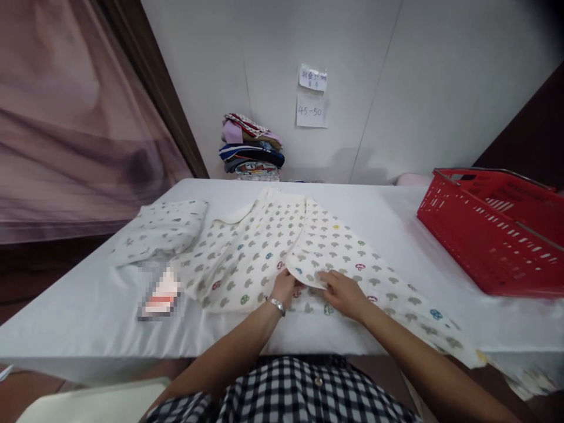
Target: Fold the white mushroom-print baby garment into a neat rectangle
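Left hand: at the near middle of the table, resting on the near hem of the garment; its fingers curl together and pinch a fold of the cloth between thumb and fingertips; a metal bracelet sits on the wrist
Right hand: just right of the left hand, almost touching it; palm down on the same hem, fingers held close together and gripping the edge of the folded-over flap
Garment: a cream top printed with grey mushroom shapes and a few coloured ones, spread flat across the middle of the white table; one flap is turned over near the hands, and a sleeve runs off to the near right, reaching the table edge
Folded piece: cloth of the same print, lying to the left of the garment, just beside its left edge
Blurred patch: a small pixelated thing on the table, near left of the garment; I cannot tell what it is
Red basket: plastic, with metal handles, on the far right of the table, well apart from the hands
Clothes pile: a stack of folded coloured clothes at the far edge, against the wall
Paper notes: two slips stuck on the wall above the pile; the lower reads 45-50
Curtain: mauve fabric at the far left
Checked shirt: worn by the person, at the near edge
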`<state>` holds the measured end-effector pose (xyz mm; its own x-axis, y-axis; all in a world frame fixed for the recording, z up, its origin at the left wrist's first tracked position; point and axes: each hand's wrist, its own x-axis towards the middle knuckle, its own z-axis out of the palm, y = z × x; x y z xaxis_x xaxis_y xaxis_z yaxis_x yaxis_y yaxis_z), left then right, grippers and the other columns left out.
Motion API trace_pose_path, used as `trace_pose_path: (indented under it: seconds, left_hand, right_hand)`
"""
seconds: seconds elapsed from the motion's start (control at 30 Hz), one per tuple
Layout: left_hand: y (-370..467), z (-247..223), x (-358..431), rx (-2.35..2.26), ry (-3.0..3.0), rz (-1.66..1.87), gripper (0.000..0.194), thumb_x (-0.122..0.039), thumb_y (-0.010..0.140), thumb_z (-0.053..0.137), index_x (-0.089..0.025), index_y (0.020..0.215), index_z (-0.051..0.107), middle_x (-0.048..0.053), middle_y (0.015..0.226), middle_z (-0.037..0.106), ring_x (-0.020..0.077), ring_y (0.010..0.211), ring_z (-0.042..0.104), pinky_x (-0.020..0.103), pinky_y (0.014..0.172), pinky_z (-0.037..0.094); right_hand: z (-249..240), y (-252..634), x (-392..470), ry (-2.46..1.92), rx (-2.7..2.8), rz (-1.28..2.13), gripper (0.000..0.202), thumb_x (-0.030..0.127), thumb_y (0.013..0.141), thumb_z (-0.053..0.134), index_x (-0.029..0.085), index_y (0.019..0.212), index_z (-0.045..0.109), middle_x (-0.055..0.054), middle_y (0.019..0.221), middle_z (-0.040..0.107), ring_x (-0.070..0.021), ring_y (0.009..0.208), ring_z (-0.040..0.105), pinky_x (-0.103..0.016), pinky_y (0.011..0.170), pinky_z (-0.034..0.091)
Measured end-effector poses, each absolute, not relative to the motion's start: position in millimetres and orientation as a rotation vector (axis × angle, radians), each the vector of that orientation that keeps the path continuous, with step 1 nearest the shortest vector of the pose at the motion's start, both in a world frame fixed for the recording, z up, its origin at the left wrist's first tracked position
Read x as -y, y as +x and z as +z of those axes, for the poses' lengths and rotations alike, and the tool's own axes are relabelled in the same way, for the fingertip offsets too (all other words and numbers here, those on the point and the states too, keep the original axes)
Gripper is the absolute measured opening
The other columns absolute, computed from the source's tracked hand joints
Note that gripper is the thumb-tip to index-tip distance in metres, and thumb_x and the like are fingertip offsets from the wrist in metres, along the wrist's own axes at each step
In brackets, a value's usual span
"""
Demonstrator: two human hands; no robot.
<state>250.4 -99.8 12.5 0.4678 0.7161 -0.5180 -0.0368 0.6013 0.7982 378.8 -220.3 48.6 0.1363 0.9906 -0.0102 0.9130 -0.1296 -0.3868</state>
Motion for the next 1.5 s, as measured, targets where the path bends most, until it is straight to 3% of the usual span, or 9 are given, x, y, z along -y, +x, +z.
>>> trace_pose_path:
  seconds: [0.1,0.23,0.43,0.57,0.77,0.97,1.2,1.4,1.5]
  left_hand:
    - [247.2,19.6,104.8,-0.953,0.964,0.551,0.015,-0.013,0.069,0.06,-0.016,0.084,0.063,0.004,0.071,0.067,0.0175,0.066,0.062,0.028,0.063,0.05]
    - [238.2,30.9,110.5,-0.894,1.119,0.564,0.013,-0.019,0.07,0.06,-0.017,0.082,0.062,-0.003,0.056,0.056,0.0105,0.049,0.052,0.021,0.048,0.043]
    - [214.2,35.5,114.6,-0.891,0.879,0.553,0.018,-0.019,0.063,0.065,-0.013,0.079,0.062,0.001,0.071,0.061,0.011,0.06,0.056,0.026,0.059,0.051]
    - [199.0,41.3,116.2,-0.896,0.813,0.539,0.024,-0.019,0.059,0.07,-0.012,0.08,0.063,0.003,0.074,0.063,0.0111,0.063,0.057,0.024,0.059,0.05]
    - [192.1,49.9,116.6,-0.771,0.756,0.525,0.029,-0.024,0.055,0.075,-0.014,0.08,0.064,0.003,0.077,0.064,0.0123,0.068,0.059,0.024,0.064,0.049]
    - [191.0,45.4,115.4,-0.769,0.741,0.513,0.028,-0.025,0.054,0.075,-0.014,0.077,0.062,0.003,0.076,0.065,0.0133,0.067,0.06,0.027,0.065,0.05]
    - [192.2,48.6,116.6,-0.772,0.757,0.51,0.027,-0.021,0.056,0.073,-0.014,0.081,0.065,0.004,0.076,0.066,0.0137,0.066,0.061,0.027,0.064,0.05]
    - [193.3,55.8,119.4,-0.78,0.724,0.51,0.021,-0.017,0.057,0.07,-0.013,0.077,0.063,0.004,0.069,0.066,0.0133,0.06,0.06,0.025,0.059,0.049]
    - [193.6,56.8,120.4,-0.786,0.697,0.51,0.023,-0.015,0.058,0.069,-0.013,0.08,0.062,0.003,0.069,0.066,0.013,0.06,0.061,0.025,0.059,0.049]
  right_hand:
    - [51.8,356.7,209.2,-2.107,1.822,0.204,0.049,0.023,0.081,0.046,0.019,0.13,0.043,-0.011,0.116,0.053,-0.0233,0.103,0.048,-0.032,0.08,0.042]
    - [51.9,333.6,195.0,-1.95,1.773,0.103,0.042,0.017,0.084,0.041,0.021,0.126,0.047,-0.009,0.107,0.055,-0.0204,0.099,0.05,-0.03,0.08,0.044]
    - [73.5,356.6,193.8,-1.74,1.415,-0.024,0.023,0.02,0.086,0.044,0.021,0.102,0.061,-0.005,0.089,0.06,-0.0164,0.079,0.056,-0.029,0.071,0.046]
    - [90.5,363.4,203.3,-1.757,1.33,-0.165,0.024,0.024,0.087,0.046,0.022,0.105,0.061,-0.005,0.092,0.061,-0.0171,0.082,0.057,-0.03,0.072,0.046]
    - [65.7,329.7,207.8,-1.735,1.846,0.2,0.025,0.024,0.09,0.043,0.025,0.105,0.063,-0.004,0.091,0.061,-0.0151,0.085,0.057,-0.026,0.071,0.047]
    - [55.2,322.6,211.2,-1.795,1.8,0.064,0.026,0.021,0.09,0.042,0.023,0.106,0.062,-0.007,0.094,0.059,-0.0171,0.088,0.055,-0.029,0.073,0.047]
    - [59.1,312.9,215.8,-1.813,1.864,0.166,0.026,0.019,0.09,0.04,0.022,0.107,0.06,-0.006,0.093,0.059,-0.0169,0.087,0.053,-0.028,0.074,0.046]
    - [59.7,307.6,218.6,-1.879,1.935,0.159,0.025,0.032,0.088,0.048,0.02,0.11,0.055,-0.007,0.096,0.058,-0.0186,0.088,0.053,-0.031,0.074,0.046]
    - [54.1,304.8,218.9,-1.926,1.935,0.093,0.026,0.03,0.089,0.048,0.019,0.111,0.053,-0.008,0.097,0.058,-0.02,0.088,0.053,-0.032,0.075,0.046]
